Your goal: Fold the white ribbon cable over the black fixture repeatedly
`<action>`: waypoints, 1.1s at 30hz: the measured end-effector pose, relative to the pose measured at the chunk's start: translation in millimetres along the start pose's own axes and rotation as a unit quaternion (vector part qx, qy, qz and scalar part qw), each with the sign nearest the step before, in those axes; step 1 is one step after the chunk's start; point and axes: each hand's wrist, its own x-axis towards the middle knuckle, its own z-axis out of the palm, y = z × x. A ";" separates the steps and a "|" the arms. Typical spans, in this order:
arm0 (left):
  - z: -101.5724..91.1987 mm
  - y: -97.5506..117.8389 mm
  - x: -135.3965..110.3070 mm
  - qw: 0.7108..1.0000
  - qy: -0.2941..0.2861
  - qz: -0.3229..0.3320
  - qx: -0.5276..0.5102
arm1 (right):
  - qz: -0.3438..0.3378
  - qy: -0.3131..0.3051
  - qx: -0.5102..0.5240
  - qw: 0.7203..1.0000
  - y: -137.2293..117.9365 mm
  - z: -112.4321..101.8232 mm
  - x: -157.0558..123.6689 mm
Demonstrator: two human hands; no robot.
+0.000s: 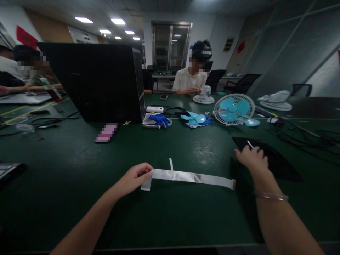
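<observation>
My left hand [138, 177] pinches a flat white ribbon cable [186, 176] near its left end, thumb and fingers closed on it. The cable lies across the table towards the right, with a small connector [233, 184] at its far end. Left of my fingertips, a short piece of it folds down. A narrow white strip [171, 164] sticks up from the cable's upper edge. My right hand [253, 159] reaches over a thin black pad [281, 163], its fingers apart. Just beyond these fingers, a small white strip [250, 144] shows against the pad; contact is unclear.
A big black case [101, 81] stands at the back left, with a pink phone [106, 132] and keys [126, 123] before it. Blue gloves [159, 119], a blue fan blade [195, 117], a fan [234, 109] and black cables [300, 131] lie beyond. A person [190, 78] sits opposite.
</observation>
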 end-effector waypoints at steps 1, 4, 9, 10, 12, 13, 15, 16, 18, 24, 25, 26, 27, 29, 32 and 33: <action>0.5 0.9 -0.4 1.000 0.000 0.000 0.007 | 0.032 -0.006 -0.009 0.999 9.1 1.1 5.9; 1.0 1.1 -0.8 1.000 0.000 -0.001 0.028 | 0.067 -0.022 -0.031 0.997 24.8 7.7 14.7; -0.9 -3.6 -0.6 0.998 -0.014 0.012 0.063 | -0.035 -0.034 -0.038 0.998 15.2 19.7 15.7; -1.1 -4.3 -0.5 0.997 -0.017 0.015 0.071 | -0.067 -0.040 -0.034 0.996 9.9 20.9 13.9; -0.9 -4.5 -0.7 0.996 -0.024 0.017 0.083 | -0.135 -0.058 -0.024 0.989 -2.8 21.8 7.5; -0.6 -4.1 -0.9 0.996 -0.026 0.019 0.084 | -0.171 -0.070 -0.018 0.983 -9.9 21.6 2.6; 0.4 -2.5 -1.7 0.996 -0.027 0.022 0.082 | -0.248 -0.099 -0.003 0.964 -24.8 20.1 -10.1; 0.9 -1.6 -2.2 0.996 -0.027 0.024 0.081 | -0.287 -0.112 0.005 0.951 -32.3 19.0 -17.8; 1.5 0.1 -3.2 0.996 -0.028 0.025 0.083 | -0.361 -0.138 0.022 0.922 -46.5 16.6 -34.8; 0.4 3.3 -4.1 0.994 -0.027 0.019 0.106 | -0.516 -0.212 0.071 0.827 -78.3 11.4 -86.4; 0.6 3.6 -3.8 0.994 -0.032 0.013 0.103 | -0.540 -0.221 0.078 0.808 -82.1 10.7 -93.1; 1.0 3.9 -3.5 0.994 -0.037 0.010 0.098 | -0.561 -0.229 0.083 0.791 -85.5 10.0 -98.8; 1.5 4.0 -3.2 0.995 -0.043 0.009 0.092 | -0.578 -0.236 0.085 0.776 -88.6 9.3 -103.5; 2.5 4.0 -2.6 0.995 -0.047 0.008 0.083 | -0.600 -0.249 0.089 0.755 -93.2 7.6 -109.4; 3.1 3.9 -2.3 0.996 -0.044 0.007 0.075 | -0.618 -0.262 0.099 0.735 -96.5 5.7 -111.6; 2.7 3.9 -2.4 0.996 -0.043 0.007 0.072 | -0.624 -0.266 0.106 0.727 -96.9 5.4 -111.4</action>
